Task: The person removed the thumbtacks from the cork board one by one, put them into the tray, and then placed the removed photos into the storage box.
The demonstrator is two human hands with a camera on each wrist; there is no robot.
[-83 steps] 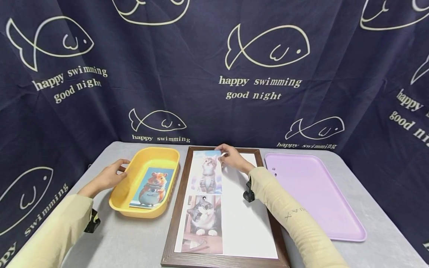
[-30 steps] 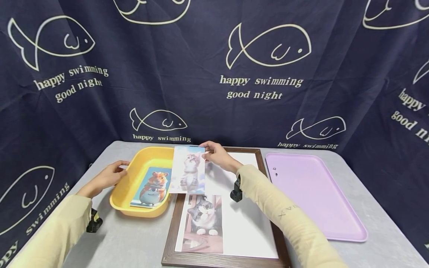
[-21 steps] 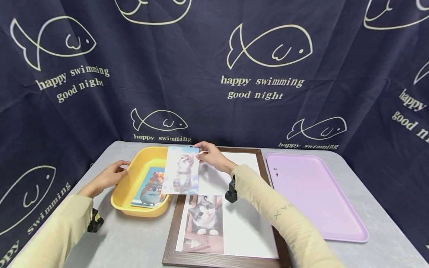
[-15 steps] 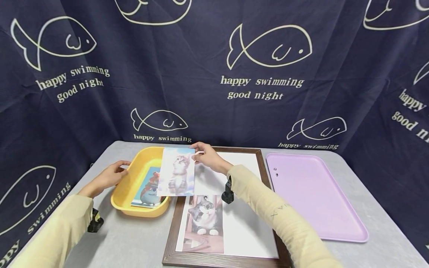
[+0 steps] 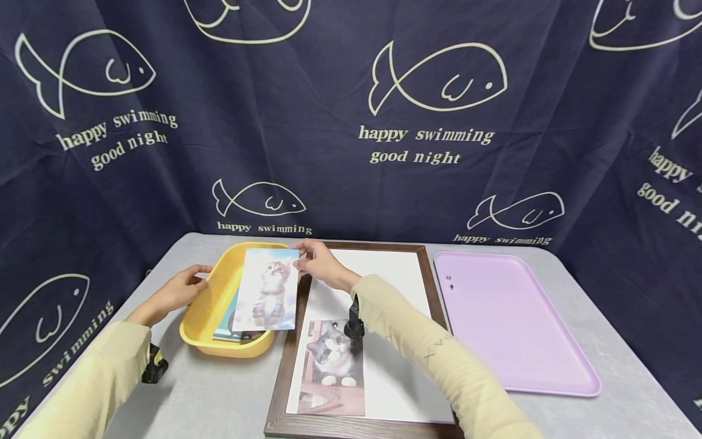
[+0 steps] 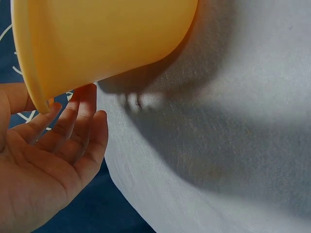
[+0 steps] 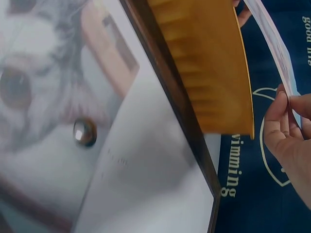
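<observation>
We take the yellow tub as our landmark. Our right hand pinches the top right corner of the kitten photo between thumb and fingers, and the photo hangs in the air above the tub's right half, tilted toward us, hiding most of what lies inside. Beneath it, at the tub's near end, only a blue edge of another picture shows. Our left hand rests against the tub's left rim at the far end, the fingers loosely spread along the outer wall and curled round nothing. Just right of the tub lies the dark wooden frame with its white board; a second cat photo sits on the board's near left part, held by a small round magnet at its top edge. Farther right of the tub, beyond the frame, a lilac tray lies flat on the grey table, with two small dark magnets near its far left corner. Behind the tub hangs a navy curtain printed with fish outlines.
</observation>
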